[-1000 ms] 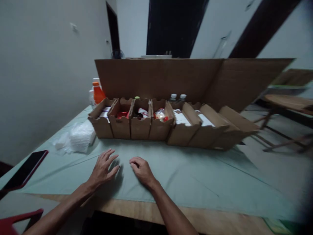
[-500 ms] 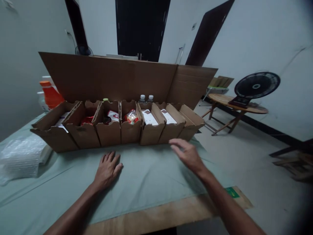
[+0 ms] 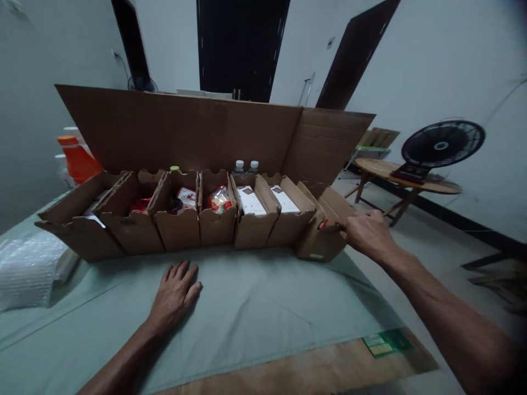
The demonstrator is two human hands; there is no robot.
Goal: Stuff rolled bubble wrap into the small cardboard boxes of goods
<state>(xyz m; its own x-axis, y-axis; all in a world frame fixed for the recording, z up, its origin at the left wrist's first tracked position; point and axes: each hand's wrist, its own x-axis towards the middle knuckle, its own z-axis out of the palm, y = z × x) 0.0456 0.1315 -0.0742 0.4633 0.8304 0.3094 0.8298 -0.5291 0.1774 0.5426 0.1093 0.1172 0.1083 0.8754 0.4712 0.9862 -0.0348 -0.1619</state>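
Note:
At the right end of a row of open cardboard bins, my right hand (image 3: 368, 233) grips the front right corner of the last bin (image 3: 323, 241). That bin stands a little forward of its neighbours, and something small and red shows inside it. My left hand (image 3: 175, 291) lies flat on the green cloth (image 3: 242, 307), fingers spread, holding nothing. White boxes (image 3: 250, 201) stand in two bins left of the gripped one. Further left, bins hold a red and clear packet (image 3: 220, 198), a red and white packet (image 3: 186, 197) and a red item (image 3: 140, 206).
A tall cardboard panel (image 3: 185, 131) stands behind the bins, with two white-capped bottles (image 3: 247, 167) before it. An orange bottle (image 3: 80, 159) stands at the left, above bubble wrap (image 3: 31, 269). A fan (image 3: 440, 145) sits on a round wooden table (image 3: 436, 186) to the right.
My right hand has moved right from above the cloth and taken hold of the last bin. That bin has shifted forward and turned slightly. My left hand still rests on the cloth.

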